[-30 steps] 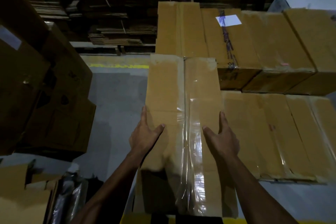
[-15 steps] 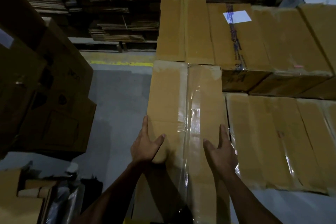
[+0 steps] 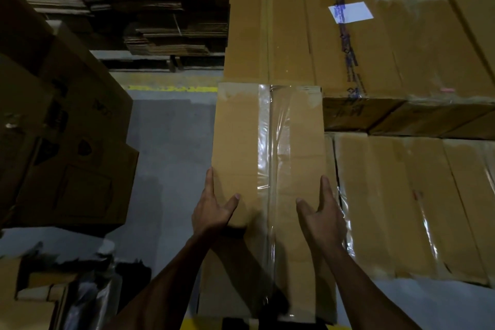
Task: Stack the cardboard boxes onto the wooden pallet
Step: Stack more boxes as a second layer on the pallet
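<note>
Holding item: one taped box [image 3: 267, 147], long and narrow. Left of it, loose cartons [image 3: 69, 142] piled on grey floor [image 3: 166, 142]. Left hand [image 3: 213, 209] flat on its left edge, thumb on top; right hand [image 3: 322, 215] likewise at its right edge, both open-palmed, pressing. Right of it, stacked boxes [image 3: 401, 195], about eight tops visible. Pallet unseen. Risk, judged: slick tape lets palms slip, leaving the box skewed or overhanging.

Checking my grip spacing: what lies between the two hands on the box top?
In the head view, only the box top lies between the left hand and right hand: bare cardboard with the clear tape strip running down its centre seam.
</note>
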`<action>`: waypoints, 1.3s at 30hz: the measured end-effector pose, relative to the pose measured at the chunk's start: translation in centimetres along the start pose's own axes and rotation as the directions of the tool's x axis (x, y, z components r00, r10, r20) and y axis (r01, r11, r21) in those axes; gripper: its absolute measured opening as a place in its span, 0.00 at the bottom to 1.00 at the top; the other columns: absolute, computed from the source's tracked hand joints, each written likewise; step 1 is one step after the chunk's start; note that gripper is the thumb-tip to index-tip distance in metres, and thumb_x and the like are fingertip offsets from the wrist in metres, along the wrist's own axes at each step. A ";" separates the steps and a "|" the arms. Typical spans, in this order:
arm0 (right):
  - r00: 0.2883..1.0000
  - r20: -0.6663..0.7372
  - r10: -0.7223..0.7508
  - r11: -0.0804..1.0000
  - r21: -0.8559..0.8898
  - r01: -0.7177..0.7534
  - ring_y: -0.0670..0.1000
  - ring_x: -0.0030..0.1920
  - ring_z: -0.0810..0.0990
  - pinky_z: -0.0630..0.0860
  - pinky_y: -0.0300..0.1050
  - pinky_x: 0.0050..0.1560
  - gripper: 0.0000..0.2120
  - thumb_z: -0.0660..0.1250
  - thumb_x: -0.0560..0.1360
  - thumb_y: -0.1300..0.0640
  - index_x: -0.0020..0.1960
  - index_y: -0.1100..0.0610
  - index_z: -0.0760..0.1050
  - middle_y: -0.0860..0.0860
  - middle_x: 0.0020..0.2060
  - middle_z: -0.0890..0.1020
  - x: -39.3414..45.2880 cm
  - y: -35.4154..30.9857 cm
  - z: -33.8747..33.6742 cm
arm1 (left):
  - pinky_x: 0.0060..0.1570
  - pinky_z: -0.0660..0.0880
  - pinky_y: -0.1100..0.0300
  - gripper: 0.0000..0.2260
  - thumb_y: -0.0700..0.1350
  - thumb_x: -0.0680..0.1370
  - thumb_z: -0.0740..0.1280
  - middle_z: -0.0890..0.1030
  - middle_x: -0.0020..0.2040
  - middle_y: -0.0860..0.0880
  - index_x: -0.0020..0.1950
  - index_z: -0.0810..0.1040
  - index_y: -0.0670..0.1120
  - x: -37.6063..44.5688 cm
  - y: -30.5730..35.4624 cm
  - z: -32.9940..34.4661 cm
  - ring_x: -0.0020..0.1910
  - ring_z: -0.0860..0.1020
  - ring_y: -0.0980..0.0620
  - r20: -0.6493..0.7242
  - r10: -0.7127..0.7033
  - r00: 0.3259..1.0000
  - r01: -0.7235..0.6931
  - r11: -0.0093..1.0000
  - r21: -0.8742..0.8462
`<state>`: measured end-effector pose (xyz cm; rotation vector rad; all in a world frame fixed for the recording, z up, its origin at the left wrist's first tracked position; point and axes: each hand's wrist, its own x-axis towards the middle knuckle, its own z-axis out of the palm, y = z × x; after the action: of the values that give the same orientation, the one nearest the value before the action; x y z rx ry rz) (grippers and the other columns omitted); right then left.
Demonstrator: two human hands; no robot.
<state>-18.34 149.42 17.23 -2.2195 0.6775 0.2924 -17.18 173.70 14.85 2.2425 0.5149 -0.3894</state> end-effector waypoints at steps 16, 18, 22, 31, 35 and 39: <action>1.000 -0.007 0.007 1.000 -0.007 -0.007 0.59 0.74 0.67 0.65 0.63 0.70 0.38 0.67 0.78 0.45 0.81 0.41 0.50 0.51 0.78 0.65 2.9 0.7 1.4 | 0.67 0.69 0.46 0.43 0.62 0.75 0.68 0.64 0.77 0.52 0.80 0.43 0.58 3.1 0.7 1.4 0.72 0.68 0.44 0.003 -0.021 1.000 0.021 1.000 0.002; 1.000 -0.013 0.003 1.000 -0.013 -0.003 0.59 0.74 0.68 0.66 0.62 0.70 0.38 0.68 0.78 0.45 0.81 0.42 0.51 0.51 0.77 0.66 3.2 0.6 1.7 | 0.67 0.69 0.46 0.43 0.62 0.75 0.68 0.63 0.78 0.52 0.80 0.43 0.58 3.7 0.5 1.5 0.73 0.68 0.44 0.007 -0.027 1.000 0.027 1.000 0.006; 0.999 -0.034 -0.002 0.999 -0.047 0.001 0.58 0.73 0.69 0.67 0.60 0.69 0.37 0.67 0.78 0.45 0.81 0.43 0.52 0.51 0.77 0.67 3.6 0.8 2.1 | 0.68 0.68 0.43 0.43 0.64 0.74 0.67 0.62 0.78 0.51 0.80 0.43 0.59 4.4 0.2 1.8 0.73 0.67 0.44 0.018 -0.030 0.999 0.031 0.999 -0.015; 0.999 -0.047 -0.019 0.991 -0.132 0.012 0.59 0.72 0.70 0.68 0.60 0.67 0.38 0.65 0.78 0.42 0.81 0.42 0.48 0.51 0.76 0.67 4.1 1.1 2.4 | 0.69 0.65 0.43 0.37 0.64 0.78 0.62 0.62 0.78 0.49 0.80 0.43 0.60 4.9 -0.3 2.2 0.73 0.66 0.43 -0.038 -0.033 0.999 0.032 0.999 -0.022; 0.998 -0.052 -0.024 0.991 -0.130 0.017 0.59 0.71 0.71 0.69 0.60 0.67 0.38 0.65 0.78 0.42 0.81 0.42 0.48 0.51 0.76 0.67 4.2 1.3 2.5 | 0.68 0.66 0.42 0.37 0.64 0.78 0.62 0.63 0.77 0.48 0.79 0.43 0.61 5.1 -0.5 2.3 0.72 0.67 0.43 -0.043 -0.038 0.998 0.038 0.999 -0.010; 0.999 -0.031 -0.037 0.995 -0.091 0.034 0.59 0.72 0.70 0.70 0.59 0.67 0.38 0.65 0.78 0.42 0.81 0.43 0.48 0.51 0.76 0.67 4.2 1.6 2.4 | 0.67 0.67 0.44 0.36 0.64 0.79 0.61 0.65 0.75 0.44 0.80 0.43 0.60 5.0 -0.4 2.1 0.71 0.68 0.40 -0.036 -0.032 0.999 0.033 0.999 0.024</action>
<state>-15.72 148.75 12.97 -2.3243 0.6533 0.2748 -13.23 173.56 11.10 2.2704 0.5684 -0.3746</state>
